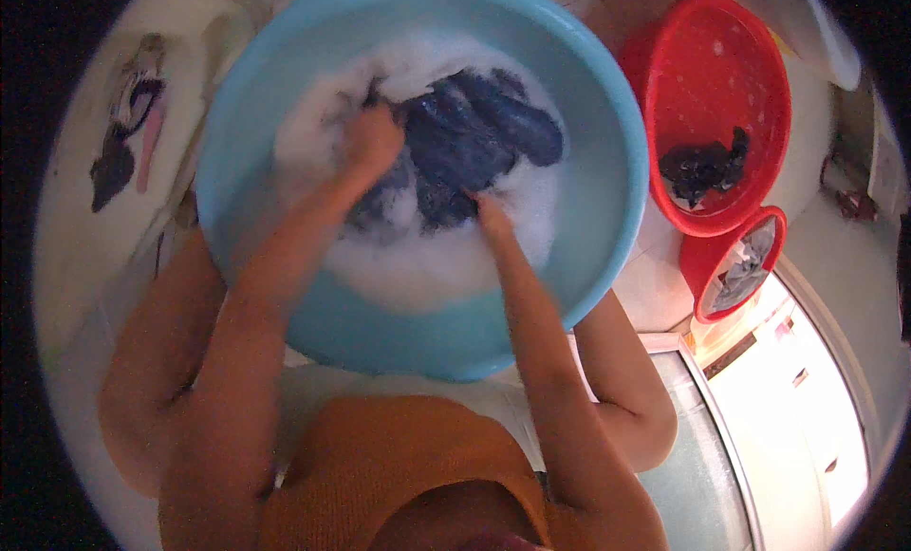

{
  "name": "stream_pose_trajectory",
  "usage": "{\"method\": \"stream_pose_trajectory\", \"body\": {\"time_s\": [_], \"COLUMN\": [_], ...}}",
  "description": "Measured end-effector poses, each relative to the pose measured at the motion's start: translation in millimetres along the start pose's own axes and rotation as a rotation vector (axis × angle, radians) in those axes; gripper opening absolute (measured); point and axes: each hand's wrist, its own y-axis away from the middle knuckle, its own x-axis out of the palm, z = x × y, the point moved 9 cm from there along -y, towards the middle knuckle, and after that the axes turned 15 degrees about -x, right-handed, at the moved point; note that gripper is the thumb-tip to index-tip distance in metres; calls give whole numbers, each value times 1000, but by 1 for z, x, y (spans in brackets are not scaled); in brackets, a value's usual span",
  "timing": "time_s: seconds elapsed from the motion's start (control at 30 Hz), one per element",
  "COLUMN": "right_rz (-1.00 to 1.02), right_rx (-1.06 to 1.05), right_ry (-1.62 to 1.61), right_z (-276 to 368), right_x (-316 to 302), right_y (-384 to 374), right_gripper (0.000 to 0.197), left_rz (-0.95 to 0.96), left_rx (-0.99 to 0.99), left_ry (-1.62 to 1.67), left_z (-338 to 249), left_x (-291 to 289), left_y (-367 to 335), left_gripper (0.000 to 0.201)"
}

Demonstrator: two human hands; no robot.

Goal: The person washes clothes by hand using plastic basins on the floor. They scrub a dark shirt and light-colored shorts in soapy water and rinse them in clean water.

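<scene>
A large light-blue basin [607, 219] stands between my knees, with white suds [427, 266] over the water in it. A dark navy wet garment [465, 129] lies bunched in the foam, its upper right part raised above the suds. At the garment's left side my left hand [375, 138] is closed in a fist on a fold of the cloth. Lower down, my right hand [491, 214] pinches the garment's near edge; its fingertips are partly hidden by cloth and foam.
To the right stands a red tub [716, 76] with a black cloth [704, 167] in it. Just below is a small red bin [697, 266] with crumpled whitish contents. A pale ledge [71, 257] at the left holds a pink-handled item [150, 138] and dark things.
</scene>
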Motion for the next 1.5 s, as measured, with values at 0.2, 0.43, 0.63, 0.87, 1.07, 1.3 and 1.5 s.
{"method": "stream_pose_trajectory", "body": {"time_s": [0.2, 0.43, 0.63, 0.87, 1.07, 1.3, 1.5], "right_rz": [-483, -151, -345, -240, 125, 119, -568], "right_rx": [152, -136, -229, -1459, -1095, -1331, -1677], "right_ry": [-1096, -897, 878, 1264, 1158, 882, 919], "right_z": [50, 89, 204, 236, 222, 216, 240], "right_x": [42, 45, 2, 96, 121, 113, 74], "right_y": [4, 17, 98, 130, 148, 231, 295], "right_gripper": [43, 45, 35, 32, 25, 12, 46], "left_rz": [9, -103, -163, 173, 64, -156, -72], "left_rx": [395, 369, 520, 1233, 1169, 807, 831], "left_ry": [-112, -445, -402, -1, -205, -97, 922], "left_z": [-64, -9, -8, -92, -63, 1, -51], "left_x": [26, -11, -124, -108, -47, -34, -46], "left_y": [126, 45, 96, 315, 319, 263, 262], "left_gripper": [28, 34, 26, 62, 59, 27, 19]}}
